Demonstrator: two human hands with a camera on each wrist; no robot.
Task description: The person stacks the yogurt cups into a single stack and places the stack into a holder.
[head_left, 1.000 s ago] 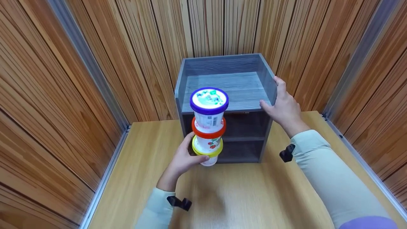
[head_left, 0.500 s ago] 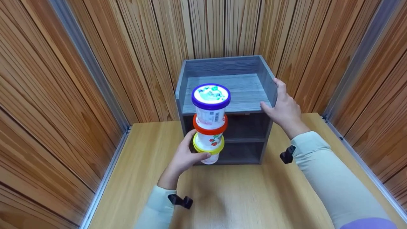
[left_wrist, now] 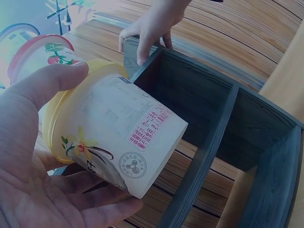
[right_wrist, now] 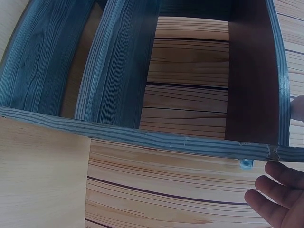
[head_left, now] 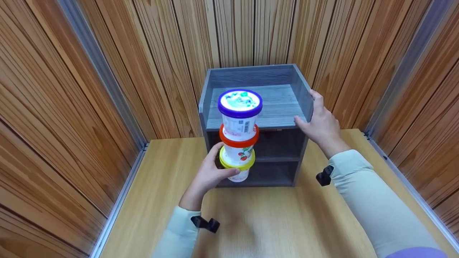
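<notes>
— In front of the grey shelf unit point(head_left: 256, 107), what is held up?
— A stack of three tubs point(head_left: 238, 134) is held above the counter point(head_left: 272, 222), upright. A purple-lidded tub point(head_left: 239, 111) is seen on top, a red-lidded tub point(head_left: 239, 147) beneath it, a yellow-lidded tub point(head_left: 236, 168) lowest.
— How is it gripped?
— The lowest tub is clasped by the left hand point(head_left: 208, 175), thumb and fingers curled round its wall; that is shown plainly in the left wrist view point(left_wrist: 42, 156).
— And the other grip?
— The unit's upper right corner is touched by the right hand point(head_left: 321, 120), fingers fairly straight along the side panel. Nothing is enclosed by it.
— Around them?
— Wood-panelled walls point(head_left: 89, 71) are seen on three sides.
</notes>
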